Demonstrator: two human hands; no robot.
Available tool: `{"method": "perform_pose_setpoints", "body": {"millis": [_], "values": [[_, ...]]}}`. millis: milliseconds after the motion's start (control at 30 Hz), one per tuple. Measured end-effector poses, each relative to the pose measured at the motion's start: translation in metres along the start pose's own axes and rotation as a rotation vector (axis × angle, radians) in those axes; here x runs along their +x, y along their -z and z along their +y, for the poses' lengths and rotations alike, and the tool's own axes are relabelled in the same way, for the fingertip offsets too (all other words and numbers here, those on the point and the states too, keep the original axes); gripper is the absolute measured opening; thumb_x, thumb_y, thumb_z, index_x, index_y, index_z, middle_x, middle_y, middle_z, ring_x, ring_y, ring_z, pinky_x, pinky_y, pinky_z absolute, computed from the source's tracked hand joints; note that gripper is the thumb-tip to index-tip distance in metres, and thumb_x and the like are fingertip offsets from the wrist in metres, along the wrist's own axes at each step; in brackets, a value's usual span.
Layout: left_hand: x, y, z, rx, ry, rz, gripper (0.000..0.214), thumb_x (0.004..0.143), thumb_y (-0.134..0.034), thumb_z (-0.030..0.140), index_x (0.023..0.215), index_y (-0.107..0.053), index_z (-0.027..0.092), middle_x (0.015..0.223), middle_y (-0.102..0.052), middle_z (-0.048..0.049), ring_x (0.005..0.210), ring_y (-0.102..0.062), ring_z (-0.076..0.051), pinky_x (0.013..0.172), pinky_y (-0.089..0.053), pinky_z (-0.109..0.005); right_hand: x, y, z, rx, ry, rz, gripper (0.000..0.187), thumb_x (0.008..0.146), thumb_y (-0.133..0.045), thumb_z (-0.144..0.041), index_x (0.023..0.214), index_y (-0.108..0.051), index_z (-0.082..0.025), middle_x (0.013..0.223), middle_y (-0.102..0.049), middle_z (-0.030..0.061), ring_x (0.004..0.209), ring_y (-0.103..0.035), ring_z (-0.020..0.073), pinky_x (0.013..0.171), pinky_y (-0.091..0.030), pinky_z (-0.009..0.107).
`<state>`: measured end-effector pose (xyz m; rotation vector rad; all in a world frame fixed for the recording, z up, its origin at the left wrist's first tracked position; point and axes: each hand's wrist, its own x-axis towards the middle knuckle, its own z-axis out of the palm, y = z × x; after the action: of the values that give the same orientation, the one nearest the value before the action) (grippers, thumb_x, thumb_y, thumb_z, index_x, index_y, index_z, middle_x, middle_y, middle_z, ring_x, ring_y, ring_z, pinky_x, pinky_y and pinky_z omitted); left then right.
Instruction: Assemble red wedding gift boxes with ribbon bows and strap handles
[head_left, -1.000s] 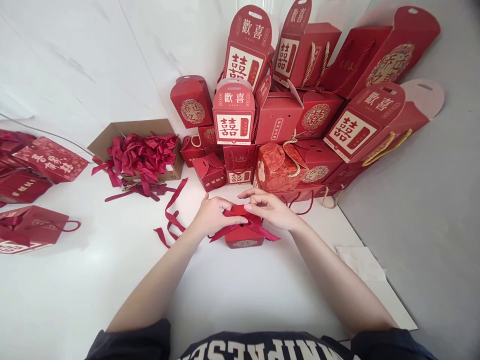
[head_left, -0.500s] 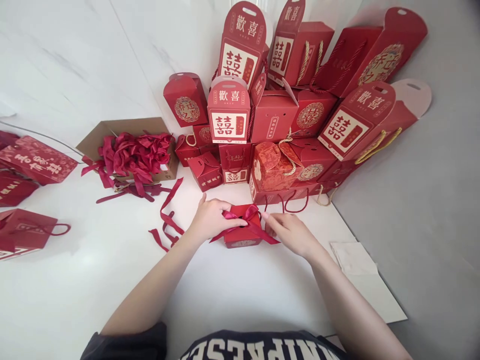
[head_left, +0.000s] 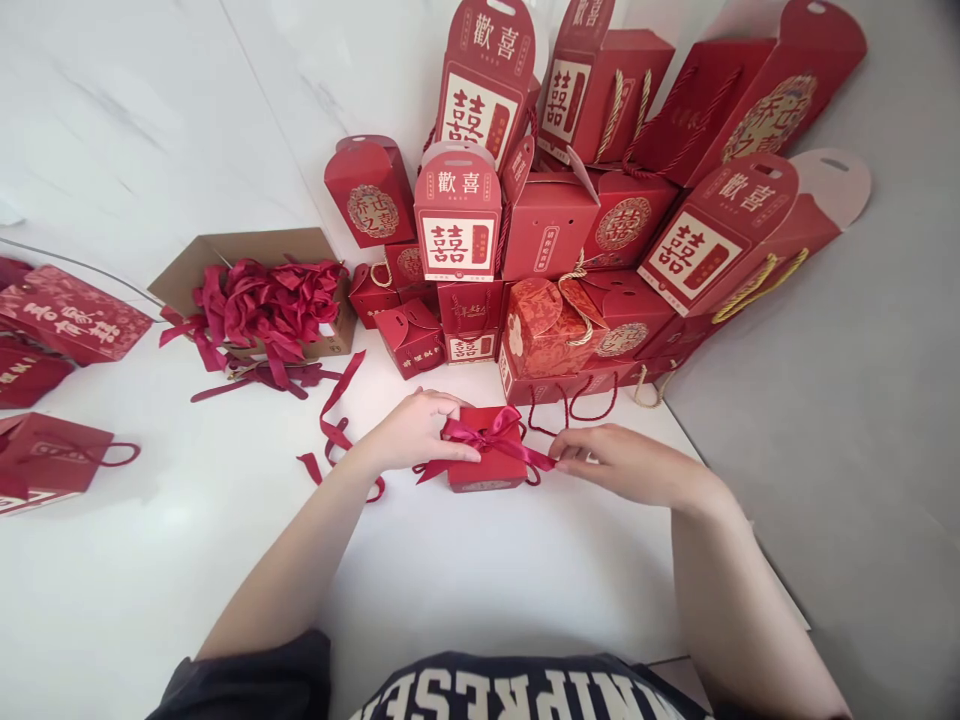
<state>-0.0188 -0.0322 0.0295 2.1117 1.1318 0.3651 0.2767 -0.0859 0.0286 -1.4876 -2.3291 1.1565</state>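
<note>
A small red gift box (head_left: 491, 473) sits on the white table (head_left: 487, 580) in front of me, with a dark red ribbon (head_left: 487, 437) tied in a bow on its top. My left hand (head_left: 412, 430) is curled against the box's left side, fingers pinching the bow's left loop. My right hand (head_left: 622, 462) lies to the right of the box, fingertips pinched on the ribbon's right tail, which is drawn out sideways.
A pile of red gift boxes and bags (head_left: 570, 220) stands behind the small box. A cardboard box (head_left: 247, 255) full of red ribbons lies at the back left, loose ribbons (head_left: 334, 420) beside it. Flat red bags (head_left: 52, 450) lie far left. White paper sheets (head_left: 690, 450) lie at the right.
My right hand has moved from the top of the box out to the right, pulling the ribbon tail. The bow has tightened and now stands formed on the box.
</note>
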Motion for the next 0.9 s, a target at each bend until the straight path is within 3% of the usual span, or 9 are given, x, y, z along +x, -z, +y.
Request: {"method": "perform_pose_setpoints", "body": {"millis": [100,200,300,400,533,700,900], "values": [[-0.004,0.009,0.001,-0.128,-0.012,-0.072,0.036,0.078,-0.069,0.054,0.072,-0.061,0.02,0.132,-0.062,-0.0046,0.121,-0.058,-0.025,0.107,-0.04,-0.039,0.007,0.019,-0.023,-0.138,0.037,0.193,0.022,0.097,-0.048,-0.034,0.095,-0.067,-0.025,0.092,-0.071,0.0051,0.08,-0.064,0.0227,0.07,-0.044,0.035],[-0.007,0.012,0.003,-0.188,-0.029,-0.072,0.032,0.088,-0.06,0.048,0.075,-0.06,0.019,0.134,-0.061,-0.0055,0.124,-0.056,-0.023,0.109,-0.038,-0.04,0.031,0.015,-0.045,-0.047,0.25,0.369,0.018,0.097,-0.051,-0.031,0.094,-0.067,-0.024,0.105,-0.068,0.0065,0.1,-0.062,0.0236,0.088,-0.046,0.038],[-0.008,0.011,0.004,-0.154,-0.073,-0.018,0.028,0.089,-0.06,0.043,0.075,-0.061,0.019,0.133,-0.059,-0.0056,0.128,-0.052,-0.023,0.11,-0.037,-0.039,0.06,-0.004,-0.049,0.138,0.394,0.268,0.012,0.092,-0.061,-0.034,0.094,-0.068,-0.024,0.131,-0.056,0.0064,0.125,-0.053,0.0225,0.108,-0.039,0.04],[-0.009,0.012,0.004,-0.102,-0.083,0.014,0.026,0.089,-0.061,0.041,0.075,-0.064,0.019,0.133,-0.057,-0.0064,0.131,-0.05,-0.023,0.112,-0.036,-0.039,0.078,-0.021,-0.04,0.262,0.37,0.172,0.012,0.086,-0.069,-0.035,0.09,-0.07,-0.023,0.139,-0.05,0.0064,0.135,-0.046,0.0229,0.113,-0.035,0.042],[-0.011,0.015,0.002,-0.054,-0.068,0.023,0.028,0.089,-0.061,0.042,0.073,-0.065,0.019,0.136,-0.054,-0.0061,0.132,-0.048,-0.024,0.114,-0.035,-0.043,0.083,-0.033,-0.028,0.337,0.312,0.216,0.014,0.083,-0.073,-0.037,0.083,-0.072,-0.023,0.144,-0.048,0.0071,0.139,-0.042,0.0258,0.115,-0.031,0.045],[-0.009,0.013,-0.005,-0.112,-0.049,-0.067,0.031,0.091,-0.058,0.043,0.073,-0.064,0.019,0.14,-0.051,-0.0047,0.132,-0.047,-0.025,0.102,-0.046,-0.04,0.083,-0.043,-0.023,0.412,0.311,0.236,0.013,0.081,-0.075,-0.034,0.077,-0.072,-0.022,0.148,-0.048,0.0068,0.139,-0.043,0.0245,0.116,-0.031,0.044],[-0.001,0.009,-0.022,-0.248,-0.126,-0.1,0.028,0.091,-0.06,0.039,0.072,-0.063,0.019,0.138,-0.053,-0.0046,0.133,-0.047,-0.023,0.116,-0.031,-0.042,0.086,-0.048,-0.021,0.395,0.314,0.267,0.011,0.078,-0.077,-0.031,0.076,-0.072,-0.022,0.147,-0.051,0.008,0.146,-0.032,0.0256,0.117,-0.03,0.047]]}}
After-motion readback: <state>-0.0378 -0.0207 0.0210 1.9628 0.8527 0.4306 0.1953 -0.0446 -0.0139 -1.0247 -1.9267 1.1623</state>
